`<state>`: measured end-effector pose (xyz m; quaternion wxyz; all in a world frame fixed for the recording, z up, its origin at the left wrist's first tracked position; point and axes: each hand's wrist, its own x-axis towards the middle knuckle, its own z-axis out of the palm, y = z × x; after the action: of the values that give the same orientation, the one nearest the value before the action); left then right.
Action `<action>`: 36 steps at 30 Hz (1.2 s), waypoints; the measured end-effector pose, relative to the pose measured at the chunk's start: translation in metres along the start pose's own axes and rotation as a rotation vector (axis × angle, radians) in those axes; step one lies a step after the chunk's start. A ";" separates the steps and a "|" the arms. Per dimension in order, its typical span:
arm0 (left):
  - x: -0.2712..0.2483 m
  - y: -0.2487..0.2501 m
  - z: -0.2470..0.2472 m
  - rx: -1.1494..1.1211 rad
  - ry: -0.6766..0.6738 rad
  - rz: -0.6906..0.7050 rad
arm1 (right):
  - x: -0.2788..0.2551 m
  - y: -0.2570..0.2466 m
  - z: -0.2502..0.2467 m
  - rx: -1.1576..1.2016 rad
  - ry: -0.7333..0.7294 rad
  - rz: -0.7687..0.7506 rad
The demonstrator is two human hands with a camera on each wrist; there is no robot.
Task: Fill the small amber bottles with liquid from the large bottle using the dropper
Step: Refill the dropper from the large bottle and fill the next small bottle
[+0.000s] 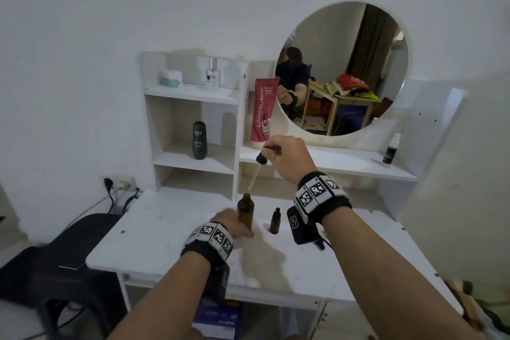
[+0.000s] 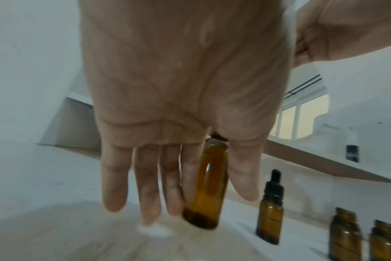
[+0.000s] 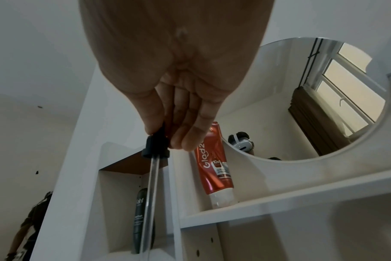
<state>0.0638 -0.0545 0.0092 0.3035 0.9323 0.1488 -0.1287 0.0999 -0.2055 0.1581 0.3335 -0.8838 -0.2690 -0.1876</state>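
Note:
The large amber bottle (image 1: pixel 245 211) stands uncapped on the white table (image 1: pixel 165 232). My left hand (image 1: pixel 233 225) holds its lower body between thumb and fingers (image 2: pixel 190 176). My right hand (image 1: pixel 273 149) pinches the black bulb of the dropper (image 1: pixel 255 171). The dropper's glass tube (image 3: pixel 152 185) slants down, its tip just above the bottle's mouth. One small amber bottle with a black dropper cap (image 1: pixel 275 221) stands right of the large bottle. Two more small amber bottles (image 2: pixel 345 234) stand open further right in the left wrist view.
A white shelf unit (image 1: pixel 193 94) rises behind the table with a dark Kahf bottle (image 1: pixel 199 143), a pink tube (image 1: pixel 262 113), a round mirror (image 1: pixel 345 69) and a small spray bottle (image 1: pixel 391 150). A wall socket with cables (image 1: pixel 121 185) and a black seat (image 1: pixel 69 257) are at the left.

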 end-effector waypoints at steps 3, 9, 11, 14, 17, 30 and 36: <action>0.008 -0.012 -0.004 -0.064 0.080 -0.029 | 0.003 -0.004 0.008 -0.049 -0.029 0.000; 0.015 -0.012 0.003 -0.154 0.142 0.052 | 0.006 -0.002 0.024 -0.111 -0.094 0.019; 0.014 -0.009 0.002 -0.152 0.133 0.081 | 0.006 0.000 0.027 -0.139 -0.132 0.033; 0.020 -0.012 0.002 -0.167 0.104 0.088 | 0.004 0.005 0.034 -0.148 -0.182 0.066; 0.025 -0.015 0.001 -0.197 0.070 0.054 | -0.002 0.008 0.044 -0.152 -0.273 0.075; 0.033 -0.021 0.000 -0.196 0.081 0.056 | -0.017 0.021 0.075 -0.055 -0.400 0.110; 0.037 -0.021 0.002 -0.180 0.072 0.055 | -0.021 0.027 0.077 0.038 -0.343 0.124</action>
<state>0.0901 -0.0319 -0.0155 0.3840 0.9090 0.1450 -0.0730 0.1116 -0.1771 0.0798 0.3102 -0.9113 -0.2705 -0.0080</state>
